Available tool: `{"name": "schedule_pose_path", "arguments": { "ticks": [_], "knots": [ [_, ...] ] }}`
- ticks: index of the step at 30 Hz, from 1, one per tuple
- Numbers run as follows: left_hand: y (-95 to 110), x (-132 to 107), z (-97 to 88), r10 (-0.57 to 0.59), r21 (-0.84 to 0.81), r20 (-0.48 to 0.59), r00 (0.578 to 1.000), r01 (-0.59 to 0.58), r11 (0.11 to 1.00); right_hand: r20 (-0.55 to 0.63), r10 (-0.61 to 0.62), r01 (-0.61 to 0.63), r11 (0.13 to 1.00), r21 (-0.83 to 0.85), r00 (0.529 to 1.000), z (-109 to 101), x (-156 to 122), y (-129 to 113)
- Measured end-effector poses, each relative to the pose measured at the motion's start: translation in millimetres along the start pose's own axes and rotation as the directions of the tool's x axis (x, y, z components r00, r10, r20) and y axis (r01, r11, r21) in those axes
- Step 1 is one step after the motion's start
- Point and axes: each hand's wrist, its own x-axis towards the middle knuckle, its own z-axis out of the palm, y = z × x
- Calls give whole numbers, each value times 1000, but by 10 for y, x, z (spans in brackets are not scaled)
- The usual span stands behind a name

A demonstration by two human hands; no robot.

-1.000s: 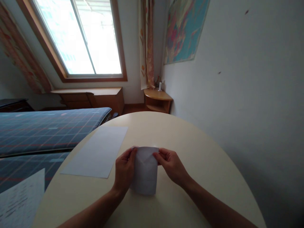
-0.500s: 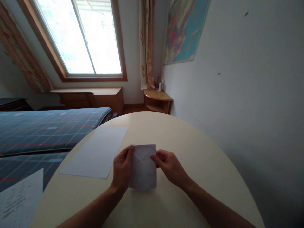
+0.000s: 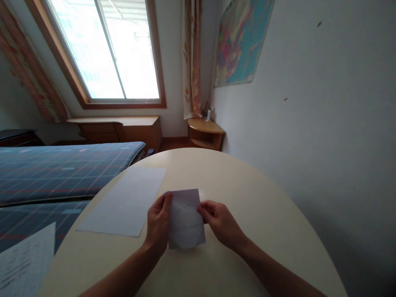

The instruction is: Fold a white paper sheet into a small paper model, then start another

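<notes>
A small folded white paper (image 3: 185,220) lies tilted above the round cream table (image 3: 247,198), held between both hands. My left hand (image 3: 157,225) grips its left edge with fingers curled and the thumb along the upper side. My right hand (image 3: 221,225) pinches its right edge with bent fingers. Creases show on the paper's face. A flat white sheet (image 3: 123,202) lies on the table just left of my left hand.
A bed with a blue plaid cover (image 3: 62,171) stands left of the table, with a printed sheet (image 3: 23,260) at the lower left. The wall runs close along the right. A window, a wooden desk (image 3: 123,128) and a corner shelf (image 3: 206,132) are beyond.
The folded paper has turned a little in my hands, with its lower end now narrowed. Both hands have slid slightly downward along its sides.
</notes>
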Motion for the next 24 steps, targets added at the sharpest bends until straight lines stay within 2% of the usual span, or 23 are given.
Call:
{"name": "schedule_pose_path", "arguments": {
  "ticks": [4, 10, 16, 19, 24],
  "knots": [
    [14, -17, 5, 46, 27, -12, 999, -45, 999, -38, -47, 47, 999, 3, 998, 34, -15, 45],
    [50, -16, 26, 8, -25, -37, 999, -9, 1000, 51, 23, -24, 999, 21, 998, 84, -46, 4],
    [89, 14, 31, -11, -79, -53, 999, 7, 997, 95, 15, -21, 998, 64, 995, 74, -27, -30],
    [79, 32, 16, 2, -70, -64, 998, -6, 998, 76, 34, -33, 999, -24, 996, 68, -20, 21],
    [44, 73, -1, -21, -105, -90, 996, 12, 994, -36, 3, -14, 957, -291, 999, 87, -37, 38]
  ]
}}
